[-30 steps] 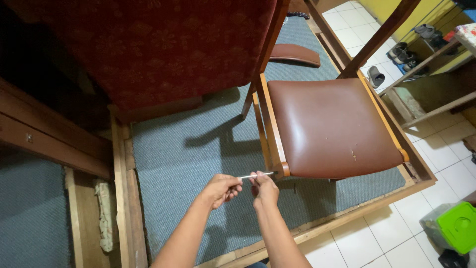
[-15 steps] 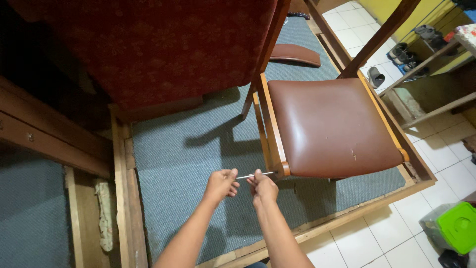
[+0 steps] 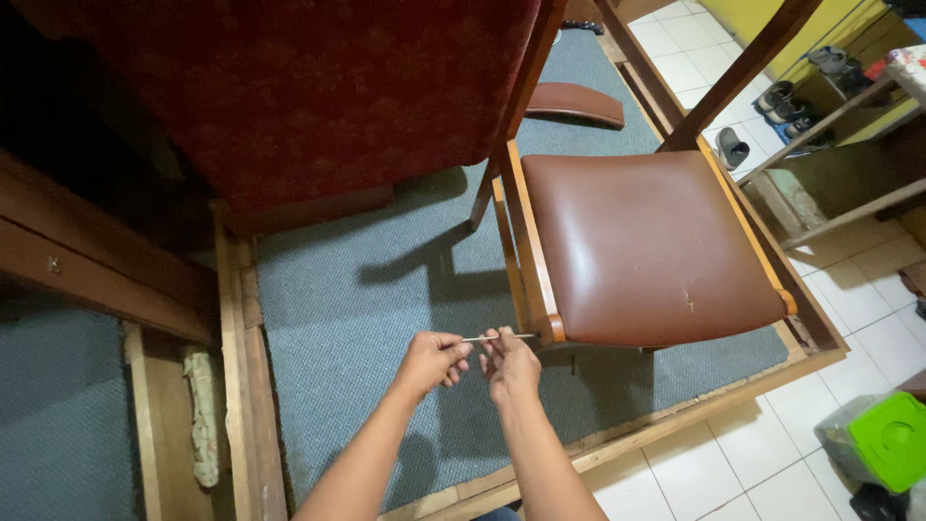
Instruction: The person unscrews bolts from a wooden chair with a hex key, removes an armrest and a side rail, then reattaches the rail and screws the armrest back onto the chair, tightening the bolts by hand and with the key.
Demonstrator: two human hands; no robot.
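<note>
While both hands meet above the blue-grey carpet [image 3: 357,318], the left hand [image 3: 431,361] and right hand [image 3: 509,365] pinch a thin pale stick [image 3: 497,338] in closed fingers; its long axis runs nine-to-three, tip touching the brown padded wooden chair [image 3: 646,246], right hand nearer.

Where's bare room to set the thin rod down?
Blue-grey carpet lies bare between the red patterned cushion and the brown padded wooden chair. It is crowded where both hands pinch the thin pale rod at the chair's corner.
</note>
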